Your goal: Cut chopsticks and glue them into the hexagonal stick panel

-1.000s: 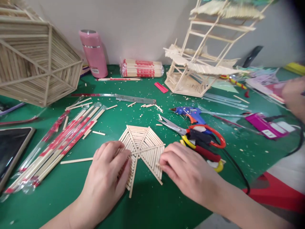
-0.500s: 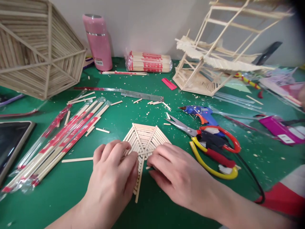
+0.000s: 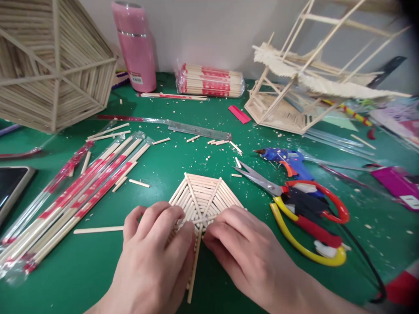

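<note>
Where the green tabletop (image 3: 78,274) meets the grey wall (image 3: 209,30), a pink metal flask (image 3: 137,54), a plastic-wrapped bundle of pale wooden chopsticks with red bands (image 3: 212,83) and a tiered tower frame of thin wooden sticks (image 3: 278,111) line the far edge. A stretch of green surface, strewn with crumbs and short stick ends, lies between that row and the many-sided web-patterned panel of pale wooden sticks (image 3: 205,189) in front of the person. Chopsticks in clear, red-printed sleeves (image 3: 88,192) bound the left side, with a strip of tabletop between them and the left hand (image 3: 157,250). Beyond the right hand (image 3: 248,248), metal scissors with orange handles (image 3: 262,179) and a yellow-and-red handled tool (image 3: 319,231) lie crowded together.

The panel lies flat between the hands, its far sectors uncovered beyond the fingertips, one spoke pointing toward the person. Left-hand fingers curl over its left part, thumb close to forefinger. Right-hand fingers are bent and close together at its right part, near the hub. Whether either hand pinches a stick cannot be told.
</note>
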{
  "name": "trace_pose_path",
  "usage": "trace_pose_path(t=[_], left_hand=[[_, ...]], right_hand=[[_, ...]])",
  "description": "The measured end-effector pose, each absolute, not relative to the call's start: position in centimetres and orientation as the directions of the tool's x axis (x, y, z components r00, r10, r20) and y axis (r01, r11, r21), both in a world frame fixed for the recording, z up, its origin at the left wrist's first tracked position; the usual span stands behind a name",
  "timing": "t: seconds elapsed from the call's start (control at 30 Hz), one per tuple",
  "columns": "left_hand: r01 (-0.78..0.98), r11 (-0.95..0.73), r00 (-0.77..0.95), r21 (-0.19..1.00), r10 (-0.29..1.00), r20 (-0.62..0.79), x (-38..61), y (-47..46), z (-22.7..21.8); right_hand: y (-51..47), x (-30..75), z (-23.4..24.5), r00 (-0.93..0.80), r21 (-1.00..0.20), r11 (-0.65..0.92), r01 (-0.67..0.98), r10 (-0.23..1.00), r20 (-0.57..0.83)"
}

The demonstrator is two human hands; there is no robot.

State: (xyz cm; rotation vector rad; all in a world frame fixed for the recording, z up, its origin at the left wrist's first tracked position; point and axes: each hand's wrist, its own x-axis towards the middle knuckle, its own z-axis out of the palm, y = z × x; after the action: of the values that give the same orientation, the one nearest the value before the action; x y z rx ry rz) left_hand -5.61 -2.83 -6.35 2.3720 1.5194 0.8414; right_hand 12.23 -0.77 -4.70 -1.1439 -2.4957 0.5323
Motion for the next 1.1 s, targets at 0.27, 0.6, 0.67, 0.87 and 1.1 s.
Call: trace_pose_path(t=[0.27,0.6,0.67,0.87,1.1], left_hand=[[0.790,-0.428,0.284,0.439,0.890,0.357,-5.4,-2.8,-6.3],[0.789,-0.489,0.358,0.372,0.858,0.367,-6.1,-2.6,-6.3],[0.790,-0.519,0.397,0.328,0.839,0.373,-6.4,-2.6,-6.4],[0.806,-0.482,0.359,0.343,0.859,0.364,-5.8,-2.9,-6.3],[0.823,-0.500,0.382,0.269,0.838,0.390,-5.4,-3.0,-6.1]], right_hand=[[-0.7,12.1,-4.9,-0.596,-0.464,0.586,0.664,0.790,0.144],[-0.8,12.6,-4.8,-0.541,-0.562,0.507,0.653,0.832,0.123],[-0.9,12.7,-4.7,-0.547,-0.561,0.505,0.657,0.830,0.106],[-1.0,12.5,-4.8,-0.518,-0.537,0.494,0.684,0.847,0.120],[-1.1,12.1,-4.9,-0.500,-0.499,0.483,0.720,0.859,0.110]])
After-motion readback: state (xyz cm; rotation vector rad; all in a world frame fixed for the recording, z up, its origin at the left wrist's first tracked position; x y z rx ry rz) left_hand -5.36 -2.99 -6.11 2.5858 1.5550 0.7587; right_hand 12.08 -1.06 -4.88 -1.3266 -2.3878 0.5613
